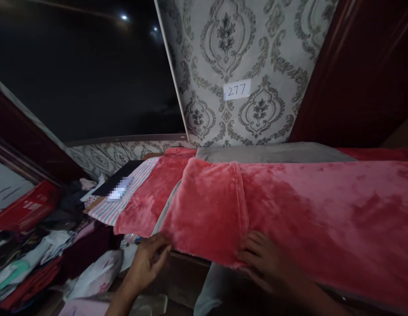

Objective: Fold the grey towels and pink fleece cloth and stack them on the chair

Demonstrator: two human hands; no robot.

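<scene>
A red plush blanket [309, 210] lies across a long surface below the wall, its left end folded over so that a hemmed edge runs front to back. My left hand [151, 256] is at the front left corner of this folded part, thumb and fingers closed on the cloth edge. Near the front end of the hem, my right hand [261, 254] has its fingers curled over the blanket; its thumb is hidden. Grey cloth [273, 152] shows behind the blanket, and a grey strip lies along the fold's left side.
A dark television screen [85, 70] hangs at the upper left. Striped cloth [140, 186] and a black flat item [116, 175] lie left of the blanket. Piled clothes [29, 267] and a red box [29, 206] fill the lower left. A paper marked 277 [237, 89] is on the wall.
</scene>
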